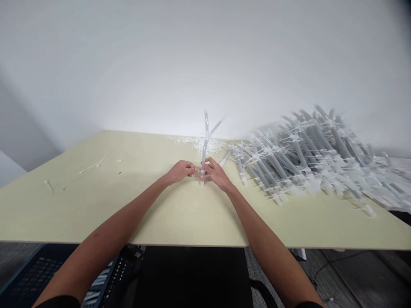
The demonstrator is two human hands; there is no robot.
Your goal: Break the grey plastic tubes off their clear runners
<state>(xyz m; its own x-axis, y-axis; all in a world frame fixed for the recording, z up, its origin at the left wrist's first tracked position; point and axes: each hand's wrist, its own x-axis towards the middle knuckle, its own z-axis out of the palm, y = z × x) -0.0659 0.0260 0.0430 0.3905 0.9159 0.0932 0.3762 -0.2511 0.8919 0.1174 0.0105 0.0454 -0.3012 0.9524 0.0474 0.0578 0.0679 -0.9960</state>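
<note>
"Looking at the table (180,216), what's going on near its middle, back from the front edge?"

"Both hands are close together there. The left hand (180,171) is narrowed to a pinch, its fingertips (194,170) apparently on a thin white tie (197,170), though that's too small to be sure. The right hand (216,174) is curled around a clear tube (204,158), holding it upright."

"So what's the step in hand?"

"It looks like work on the tie at the tube's lower part. That pinch calls for a steady, close grip, because the upper branches stand free and look springy."

"What's the tube like?"

"It's smooth, translucent and slightly curved, forking near the top. I can't tell whether its foot touches the table."

"And around it?"

"Toward the right edge lies a large pile (308,154) of grey-clear tubes, crossed and bound with white ties. Behind the hands sits a feathery heap of white offcuts (195,143). Near the left side, a few loose ties (93,164) lie scattered on the pale, matte board."
</note>
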